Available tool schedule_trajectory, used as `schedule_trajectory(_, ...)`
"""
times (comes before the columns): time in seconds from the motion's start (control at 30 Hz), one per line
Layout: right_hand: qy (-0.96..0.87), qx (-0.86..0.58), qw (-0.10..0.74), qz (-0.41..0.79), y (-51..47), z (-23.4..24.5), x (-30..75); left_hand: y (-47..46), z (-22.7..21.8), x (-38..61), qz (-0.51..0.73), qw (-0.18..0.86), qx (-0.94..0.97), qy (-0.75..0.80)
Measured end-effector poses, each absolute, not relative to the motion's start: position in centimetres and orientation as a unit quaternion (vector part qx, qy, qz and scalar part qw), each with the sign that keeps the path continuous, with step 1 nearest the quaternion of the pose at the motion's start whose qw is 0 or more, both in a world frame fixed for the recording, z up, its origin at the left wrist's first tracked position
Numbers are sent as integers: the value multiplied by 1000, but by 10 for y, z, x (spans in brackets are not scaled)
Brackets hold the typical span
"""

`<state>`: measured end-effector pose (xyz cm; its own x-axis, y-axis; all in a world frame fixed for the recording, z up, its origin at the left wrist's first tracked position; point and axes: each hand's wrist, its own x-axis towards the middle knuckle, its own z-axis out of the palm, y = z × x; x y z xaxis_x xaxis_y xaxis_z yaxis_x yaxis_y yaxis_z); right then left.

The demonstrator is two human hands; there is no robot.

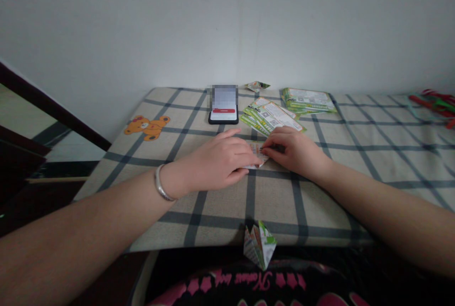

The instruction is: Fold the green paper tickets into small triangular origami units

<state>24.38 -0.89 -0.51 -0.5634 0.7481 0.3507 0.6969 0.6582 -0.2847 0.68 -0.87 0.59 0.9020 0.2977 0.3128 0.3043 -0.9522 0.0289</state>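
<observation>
My left hand (216, 161) and my right hand (293, 150) meet at the middle of a checked tablecloth (220, 216). Between their fingertips lies a small printed paper piece (256, 154), pressed flat on the cloth. Both hands have their fingers curled down onto it. A silver bangle (161, 183) sits on my left wrist. Most of the paper is hidden under the fingers.
A phone (223, 104) lies beyond the hands. Green printed leaflets (270, 116) are fanned to its right, with a second stack (307, 99) and a small folded scrap (257, 86) near the wall. A folded paper shape (259, 245) sits at the near table edge. Red and green items (435, 102) lie far right.
</observation>
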Motion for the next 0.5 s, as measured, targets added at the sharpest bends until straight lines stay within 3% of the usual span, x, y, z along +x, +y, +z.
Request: schedule_trajectory(0.5,-880,-418,218,63,-9,-4,242,-14,9,10,-139,57,-978,-143)
